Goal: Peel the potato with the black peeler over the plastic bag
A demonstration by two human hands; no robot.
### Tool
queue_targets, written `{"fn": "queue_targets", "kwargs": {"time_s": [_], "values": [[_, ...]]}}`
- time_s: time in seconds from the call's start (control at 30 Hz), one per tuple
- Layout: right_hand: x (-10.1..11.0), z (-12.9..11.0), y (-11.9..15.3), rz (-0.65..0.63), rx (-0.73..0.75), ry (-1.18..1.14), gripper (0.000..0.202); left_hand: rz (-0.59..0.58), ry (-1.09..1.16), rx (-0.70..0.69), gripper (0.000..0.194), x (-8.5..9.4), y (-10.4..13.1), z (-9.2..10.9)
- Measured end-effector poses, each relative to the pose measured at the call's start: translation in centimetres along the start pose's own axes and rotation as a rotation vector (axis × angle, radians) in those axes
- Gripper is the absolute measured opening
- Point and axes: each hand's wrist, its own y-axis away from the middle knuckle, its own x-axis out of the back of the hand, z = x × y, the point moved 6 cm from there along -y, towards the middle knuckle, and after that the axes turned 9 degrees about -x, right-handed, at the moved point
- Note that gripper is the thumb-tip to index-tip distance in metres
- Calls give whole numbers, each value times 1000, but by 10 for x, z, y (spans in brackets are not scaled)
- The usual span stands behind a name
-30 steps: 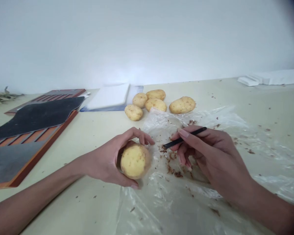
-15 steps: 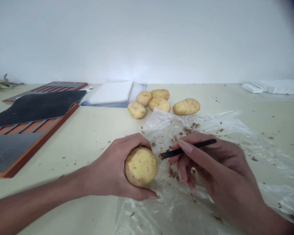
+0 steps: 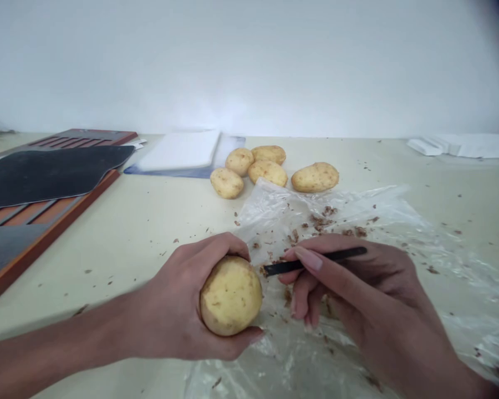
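Observation:
My left hand [image 3: 178, 299] is wrapped round a yellow potato [image 3: 232, 296], thumb below and fingers over the top and far side. Patches of brownish skin show near the potato's rim. In my right hand [image 3: 357, 293] a thin black stick-like tool [image 3: 303, 264] is pinched between thumb and fingers. Brown bits cling to the tool's left tip, which is just right of the potato, apparently not touching it. Beneath both hands a crumpled clear plastic sheet [image 3: 299, 354] lies on the table, strewn with brown scraps [image 3: 320, 221].
Several potatoes [image 3: 268, 172] sit behind the sheet. A white pad [image 3: 181, 148] on a blue-edged sheet lies at the back. On the left are wooden-framed boards [image 3: 54, 219] with a black mat [image 3: 54, 174] on top. Folded white material [image 3: 474, 145] lies at the back right, before the wall.
My left hand and the potato have shifted slightly left and down in view. The tool's tip has moved a little left too. Both grips stay the same.

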Motion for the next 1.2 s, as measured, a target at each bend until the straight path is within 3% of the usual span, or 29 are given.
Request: {"fn": "queue_targets", "kwargs": {"time_s": [0.17, 0.27, 0.37, 0.5, 0.67, 0.83, 1.0, 1.13, 1.2], "values": [[-1, 11, 1, -116, -101, -31, 40, -46, 108, -71, 73, -4, -1, 1], [2, 9, 0, -90, -107, -19, 44, -56, 135, -117, 69, -4, -4, 3], [6, 3, 0, -31, -72, -45, 45, -113, 113, -90, 66, -6, -5, 0], [0, 4, 1, -125, -104, -44, 41, -128, 140, -61, 69, -9, -1, -4], [1, -3, 0, -64, -52, -46, 40, -115, 110, -39, 72, -15, 7, -9], [-3, -2, 1, -144, -85, -11, 43, -175, 146, -40, 72, -22, 13, -12], [7, -6, 0, -6, -44, -72, 40, -221, 130, 3, 71, -26, 19, -18], [-3, -3, 1, -138, -84, -69, 44, -189, 168, 1, 70, -26, 18, -16], [-1, -1, 2, -106, -98, -62, 45, -175, 138, 0, 71, -24, 15, -15]]}}
